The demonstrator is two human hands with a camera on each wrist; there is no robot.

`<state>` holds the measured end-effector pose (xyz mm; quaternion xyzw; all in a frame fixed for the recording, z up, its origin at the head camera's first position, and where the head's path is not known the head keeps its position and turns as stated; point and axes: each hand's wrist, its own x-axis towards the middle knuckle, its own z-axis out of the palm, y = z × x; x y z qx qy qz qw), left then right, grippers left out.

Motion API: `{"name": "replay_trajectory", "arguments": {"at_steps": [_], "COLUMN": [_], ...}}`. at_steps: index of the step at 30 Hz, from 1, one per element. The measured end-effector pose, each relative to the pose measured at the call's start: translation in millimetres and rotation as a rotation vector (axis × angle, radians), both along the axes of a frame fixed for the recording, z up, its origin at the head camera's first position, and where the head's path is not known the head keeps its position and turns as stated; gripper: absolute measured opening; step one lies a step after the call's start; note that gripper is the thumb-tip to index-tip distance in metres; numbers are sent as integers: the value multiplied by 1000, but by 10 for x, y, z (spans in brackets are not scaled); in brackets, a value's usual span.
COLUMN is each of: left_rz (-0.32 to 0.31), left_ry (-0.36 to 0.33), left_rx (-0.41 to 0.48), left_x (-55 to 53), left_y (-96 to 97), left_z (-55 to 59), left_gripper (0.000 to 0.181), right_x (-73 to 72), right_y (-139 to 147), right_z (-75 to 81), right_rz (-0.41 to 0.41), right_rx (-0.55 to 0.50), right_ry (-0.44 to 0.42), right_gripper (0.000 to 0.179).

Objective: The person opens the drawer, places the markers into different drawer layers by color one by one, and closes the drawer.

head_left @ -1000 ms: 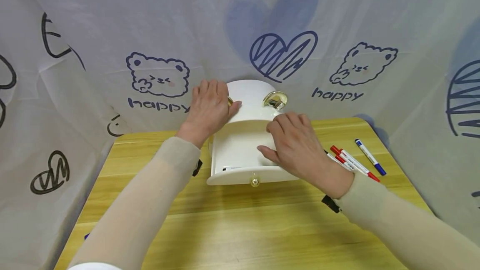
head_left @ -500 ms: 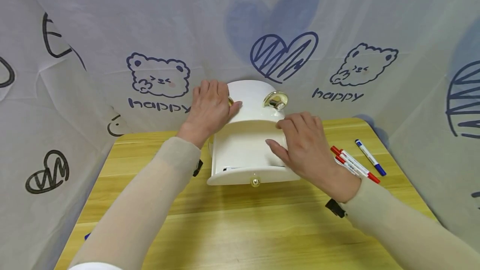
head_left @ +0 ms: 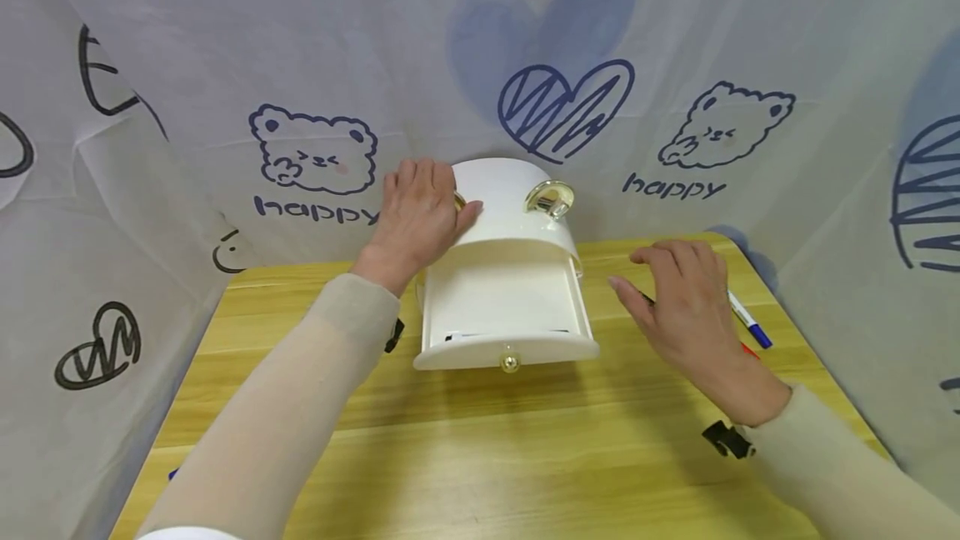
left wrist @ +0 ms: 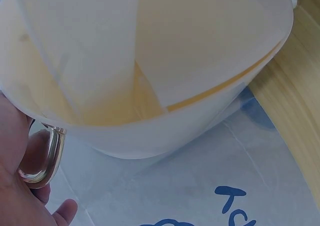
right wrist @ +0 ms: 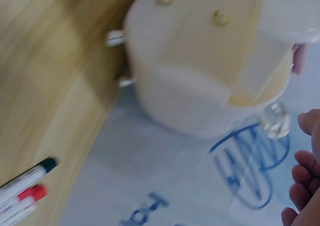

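A white rounded box [head_left: 498, 198] stands at the back of the table, with a gold ear-shaped handle [head_left: 551, 198] on its right. My left hand [head_left: 420, 211] grips the matching gold handle [left wrist: 47, 161] on the left. The box's drawer [head_left: 465, 354] is pulled out, with a gold knob [head_left: 510, 363] on its front. Just behind that front, a thin sliver of something white and black shows inside. To the right, my right hand [head_left: 690, 323] is held over several markers, fingers loosely bent and holding nothing. A black-capped marker [right wrist: 30, 176] and a red-capped one [right wrist: 32, 192] show below it.
A blue-capped marker [head_left: 750, 322] lies right of my right hand. A small blue tip [head_left: 173, 473] peeks out beside my left sleeve. Printed white cloth [head_left: 442, 48] hangs close behind the wooden table [head_left: 487, 457] and along both sides.
My right hand has moved from the drawer's right side out to the right, over the markers, uncovering the drawer. The left hand stays at its handle.
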<state>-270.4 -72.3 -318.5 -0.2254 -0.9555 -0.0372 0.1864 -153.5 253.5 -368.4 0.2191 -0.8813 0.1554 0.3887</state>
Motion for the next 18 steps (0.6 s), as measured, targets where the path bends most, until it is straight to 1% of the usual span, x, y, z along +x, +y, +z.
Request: {"name": "replay_trajectory", "arguments": {"at_steps": [4, 8, 11, 14, 18], "left_rz": [5, 0, -4, -6, -2], "left_ry": [-10, -1, 14, 34, 31], "left_rx": [7, 15, 19, 18, 15], "left_x": [-3, -3, -7, -13, -16], "left_y": [-4, -4, -6, -1, 7], "left_z": [-2, -6, -16, -20, -18], "left_gripper": [49, 49, 50, 50, 51], "right_x": [38, 56, 85, 135, 203], "right_y": [260, 521, 712, 878, 1037], "right_z": [-153, -368, -514, -628, -757], "right_rz": [-42, -69, -99, -138, -175], "right_rx": [4, -15, 0, 31, 54], "right_ry": [2, 58, 79, 53, 9], "right_gripper": [66, 67, 68, 69, 68]}}
